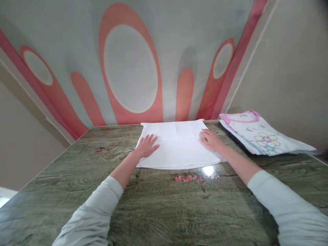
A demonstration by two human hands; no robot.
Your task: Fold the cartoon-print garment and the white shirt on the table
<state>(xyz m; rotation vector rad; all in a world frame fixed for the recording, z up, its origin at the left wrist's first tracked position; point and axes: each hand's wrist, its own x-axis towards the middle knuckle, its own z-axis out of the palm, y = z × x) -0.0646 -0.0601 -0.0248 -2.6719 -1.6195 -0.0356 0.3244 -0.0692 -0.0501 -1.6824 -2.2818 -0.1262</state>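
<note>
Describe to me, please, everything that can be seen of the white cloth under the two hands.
The white cloth looks like plain, soft fabric, with no print visible and faint crease lines across it. It lies spread flat on the wood-patterned table, close to the far edge. Small tips stick out at its far corners; its near edge curves gently. The left hand rests at its left side, the right hand at its right.

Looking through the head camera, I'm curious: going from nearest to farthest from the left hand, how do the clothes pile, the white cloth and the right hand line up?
1. White cloth: directly under the left hand, touching it.
2. Right hand: across, near the cloth's right edge.
3. Clothes pile: farther right, past the right hand.
</note>
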